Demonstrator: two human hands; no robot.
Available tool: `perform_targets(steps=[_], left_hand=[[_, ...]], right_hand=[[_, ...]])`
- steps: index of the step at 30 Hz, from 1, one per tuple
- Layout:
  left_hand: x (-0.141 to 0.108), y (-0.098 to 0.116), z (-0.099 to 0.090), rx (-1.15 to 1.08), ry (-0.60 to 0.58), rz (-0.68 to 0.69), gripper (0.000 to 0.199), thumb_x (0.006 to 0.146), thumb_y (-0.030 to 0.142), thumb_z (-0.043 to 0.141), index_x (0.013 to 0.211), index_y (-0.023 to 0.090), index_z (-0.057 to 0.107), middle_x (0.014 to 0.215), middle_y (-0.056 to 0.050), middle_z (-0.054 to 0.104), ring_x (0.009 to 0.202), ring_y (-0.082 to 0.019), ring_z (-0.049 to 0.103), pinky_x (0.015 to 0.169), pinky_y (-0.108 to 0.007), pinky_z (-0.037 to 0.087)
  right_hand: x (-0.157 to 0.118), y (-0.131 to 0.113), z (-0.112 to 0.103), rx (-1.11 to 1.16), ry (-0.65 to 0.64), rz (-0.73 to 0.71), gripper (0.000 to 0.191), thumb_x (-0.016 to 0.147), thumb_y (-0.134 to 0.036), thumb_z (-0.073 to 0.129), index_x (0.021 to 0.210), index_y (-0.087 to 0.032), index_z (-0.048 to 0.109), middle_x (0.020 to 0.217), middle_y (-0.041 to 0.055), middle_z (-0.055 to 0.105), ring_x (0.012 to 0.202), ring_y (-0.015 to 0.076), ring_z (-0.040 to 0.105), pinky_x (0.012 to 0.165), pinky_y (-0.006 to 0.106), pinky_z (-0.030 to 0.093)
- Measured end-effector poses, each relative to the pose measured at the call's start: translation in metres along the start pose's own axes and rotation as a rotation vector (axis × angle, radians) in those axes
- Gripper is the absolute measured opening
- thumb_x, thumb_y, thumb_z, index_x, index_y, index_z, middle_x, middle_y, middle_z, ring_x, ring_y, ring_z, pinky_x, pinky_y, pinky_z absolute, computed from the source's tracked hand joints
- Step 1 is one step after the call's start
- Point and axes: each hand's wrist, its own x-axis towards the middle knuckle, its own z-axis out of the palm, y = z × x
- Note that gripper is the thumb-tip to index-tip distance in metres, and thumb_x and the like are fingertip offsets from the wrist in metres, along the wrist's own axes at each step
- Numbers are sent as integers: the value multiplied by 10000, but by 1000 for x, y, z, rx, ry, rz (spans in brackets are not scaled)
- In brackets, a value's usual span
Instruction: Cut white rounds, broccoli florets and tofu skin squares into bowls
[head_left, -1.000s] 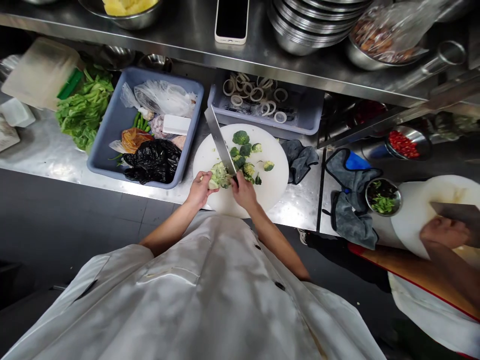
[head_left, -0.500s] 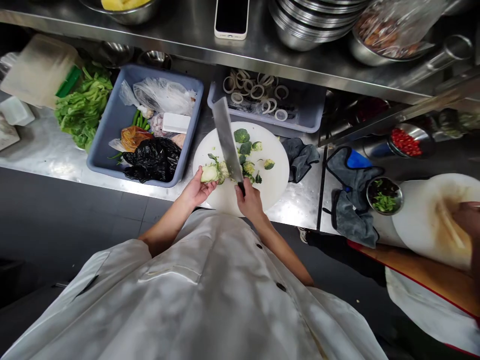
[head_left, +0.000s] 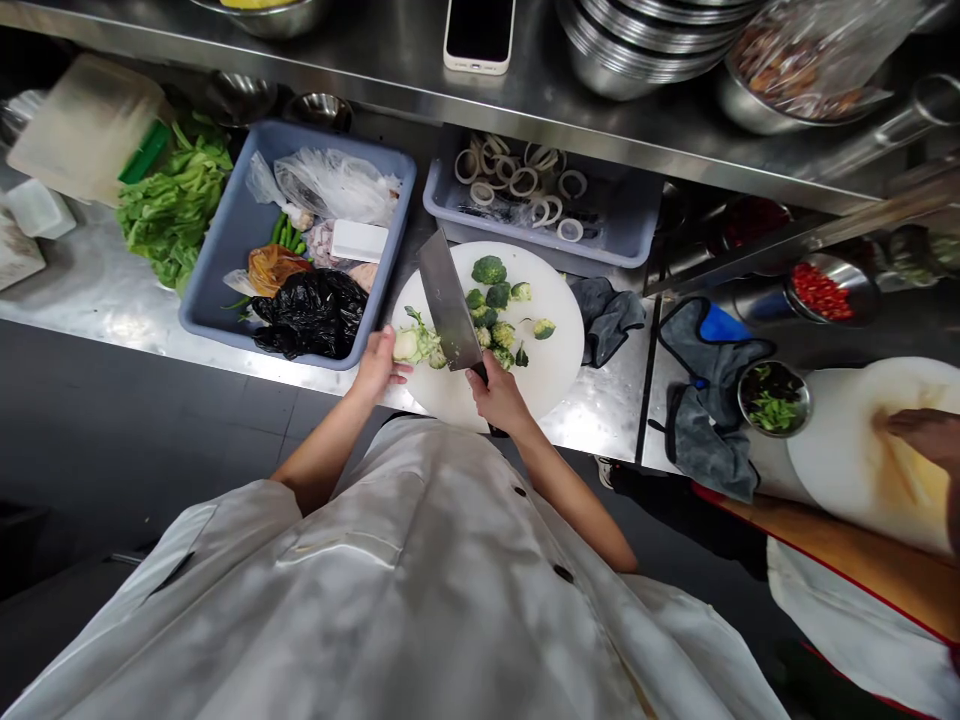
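My right hand [head_left: 501, 396] is closed round the handle of a cleaver [head_left: 450, 310], whose broad blade points up and left over the white round cutting board [head_left: 544, 385]. At the board's left edge my left hand [head_left: 377, 366] is open, its fingers apart beside a thick pale broccoli stalk [head_left: 406, 346]. The stalk still bears some florets and leaves; whether the fingertips touch it is hard to tell. Cut broccoli florets [head_left: 498, 296] lie loose right of the blade, which hides part of the board.
A blue-grey tub [head_left: 196, 315] of bags and vegetables stands left, near leafy greens [head_left: 176, 200]. Behind the board is a tray [head_left: 630, 245] with white rings. A grey cloth [head_left: 609, 318] lies right. Overhead, a steel shelf [head_left: 390, 85] holds a phone [head_left: 478, 35]. A co-worker's hand [head_left: 926, 432] is far right.
My left hand has loosened from the broccoli stalk and shifted slightly left. The cleaver's blade has come down and turned, showing its flat side more. The co-worker's hand has moved left.
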Motion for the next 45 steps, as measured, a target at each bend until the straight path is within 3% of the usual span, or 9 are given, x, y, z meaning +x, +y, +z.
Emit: perform_targets(steps=[4, 8, 13, 18, 22, 29, 35, 41, 45], left_hand=[[-6, 11, 9, 590, 69, 443, 479, 731, 430, 831, 1111, 233, 616, 1053, -86, 698, 1055, -287, 676, 850, -334, 534], [-8, 9, 18, 764, 134, 532, 376, 786, 379, 747, 1074, 202, 581, 1081, -127, 687, 1130, -320, 646, 989, -395, 482], [-8, -23, 15, 401, 195, 433, 328, 809, 465, 680, 986, 215, 565, 934, -53, 673, 907, -221, 663, 803, -313, 517], [19, -4, 5, -138, 195, -14, 379, 909, 566, 597, 1019, 203, 577, 770, 3, 606, 555, -107, 550, 532, -225, 423], [67, 57, 33, -174, -111, 296, 452, 985, 594, 537, 1267, 247, 605, 1080, -81, 676, 986, -210, 710, 783, -307, 539], [136, 100, 81, 737, -364, 857, 401, 804, 228, 700, 1203, 192, 709, 1306, -152, 616, 1300, -327, 531, 1110, -480, 416], [152, 100, 86, 1319, -524, 714, 181, 621, 114, 711, 793, 165, 739, 973, -159, 688, 1060, -318, 632, 984, -395, 473], [174, 180, 130, 990, -170, 917, 228, 869, 202, 593, 1044, 158, 733, 1080, -131, 715, 1137, -286, 637, 1057, -400, 456], [170, 189, 141, 859, -21, 939, 293, 875, 160, 590, 1150, 128, 687, 1210, -173, 699, 1179, -299, 641, 1076, -417, 460]], right_hand=[[9, -4, 5, -113, 24, -50, 247, 980, -332, 508, 1194, -220, 559, 863, 80, 704, 709, 252, 653, 631, 349, 517], [35, -5, 32, 71, 1, 65, 258, 983, -333, 495, 1213, -219, 523, 724, 26, 654, 507, 207, 572, 519, 330, 484], [50, 1, 58, 406, 1, 211, 178, 988, -424, 478, 1075, -272, 445, 577, -99, 504, 378, 145, 477, 416, 270, 426], [19, 17, 15, 651, 188, 111, 311, 950, -552, 522, 963, -289, 356, 582, -128, 471, 389, 99, 447, 398, 216, 376], [-12, 36, -26, 668, 347, 122, 343, 931, -542, 583, 940, -285, 356, 590, -125, 492, 380, 94, 446, 385, 215, 347], [-97, 73, -38, 367, 298, 260, 307, 970, -548, 554, 883, -276, 441, 539, -93, 499, 415, 128, 462, 475, 269, 407], [-148, 63, -31, -82, -24, 93, 225, 995, -441, 509, 964, -261, 641, 739, 24, 668, 637, 203, 617, 630, 313, 470], [-120, 41, -16, -245, -214, 15, 225, 997, -302, 475, 1016, -238, 689, 884, 37, 729, 767, 175, 651, 719, 250, 436], [-86, 43, -34, -204, -183, 62, 231, 996, -343, 519, 1082, -246, 710, 922, 15, 743, 799, 166, 649, 743, 237, 439]])
